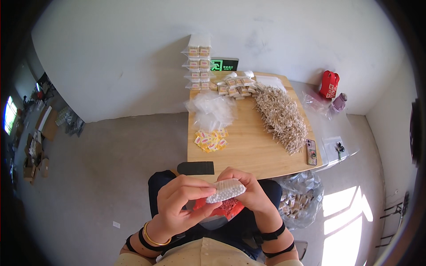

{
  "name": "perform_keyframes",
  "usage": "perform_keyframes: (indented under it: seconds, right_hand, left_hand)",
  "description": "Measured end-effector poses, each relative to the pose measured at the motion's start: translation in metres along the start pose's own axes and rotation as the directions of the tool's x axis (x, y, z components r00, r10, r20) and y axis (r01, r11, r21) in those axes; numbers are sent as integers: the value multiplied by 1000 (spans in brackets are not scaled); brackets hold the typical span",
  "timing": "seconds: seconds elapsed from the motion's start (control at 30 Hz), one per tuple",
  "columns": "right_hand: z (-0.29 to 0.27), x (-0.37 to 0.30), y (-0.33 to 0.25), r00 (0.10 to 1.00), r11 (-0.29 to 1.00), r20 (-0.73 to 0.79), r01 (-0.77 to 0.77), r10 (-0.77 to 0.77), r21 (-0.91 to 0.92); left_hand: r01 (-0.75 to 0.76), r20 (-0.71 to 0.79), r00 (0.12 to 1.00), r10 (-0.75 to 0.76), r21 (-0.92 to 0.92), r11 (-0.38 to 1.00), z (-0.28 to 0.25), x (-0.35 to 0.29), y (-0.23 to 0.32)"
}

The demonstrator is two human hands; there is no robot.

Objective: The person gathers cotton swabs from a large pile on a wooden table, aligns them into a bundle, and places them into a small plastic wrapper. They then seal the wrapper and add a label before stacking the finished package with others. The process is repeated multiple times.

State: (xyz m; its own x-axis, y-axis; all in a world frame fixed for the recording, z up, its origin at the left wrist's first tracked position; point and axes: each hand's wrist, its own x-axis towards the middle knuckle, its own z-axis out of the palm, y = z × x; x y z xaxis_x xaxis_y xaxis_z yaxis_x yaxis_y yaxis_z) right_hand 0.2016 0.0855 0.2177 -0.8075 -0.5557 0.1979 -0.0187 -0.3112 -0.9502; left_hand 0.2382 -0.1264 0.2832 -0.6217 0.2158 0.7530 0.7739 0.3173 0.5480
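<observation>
Between my two hands is a compact bundle of cotton swabs (226, 190), its white tips facing toward me. My left hand (181, 201) pinches its left end with thumb and fingers. Wrapped round its right end is my right hand (250, 189). I cannot make out whether the bundle sits in a clear bag. Just below it, over my lap, a red and clear bag (230, 212) with small red pieces inside is partly hidden by my hands.
On the wooden table (248, 153) lie a heap of loose cotton swabs (284, 119), clear plastic bags (212, 111), yellow cards (211, 140), packed bundles (237, 87) and a phone (311, 152). Stacked packs (198, 66) stand at the back left. A clear sack (301, 199) holds several packs below right.
</observation>
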Motion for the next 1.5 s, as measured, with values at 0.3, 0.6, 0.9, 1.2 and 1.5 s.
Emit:
perform_keyframes:
  seconds: [0.3,0.6,0.9,1.2,1.5]
  right_hand:
    - [4,3,9,996,999,89,-20,18,28]
    - [4,3,15,940,1000,-339,21,-25,-17]
    - [13,14,9,909,980,-404,19,-99,-198]
    - [20,15,8,980,975,-194,0,44,220]
    - [18,13,-5,998,946,-39,-37,52,321]
  left_hand:
    - [48,-35,998,-47,19,999,0,-2,-1]
    - [546,71,751,-657,-625,557,17,-28,-49]
    - [657,463,580,-671,-752,49,32,-43,-68]
    - [573,506,604,-615,-813,-106,37,-38,-65]
    - [568,536,674,-509,-816,-108,30,-45,-70]
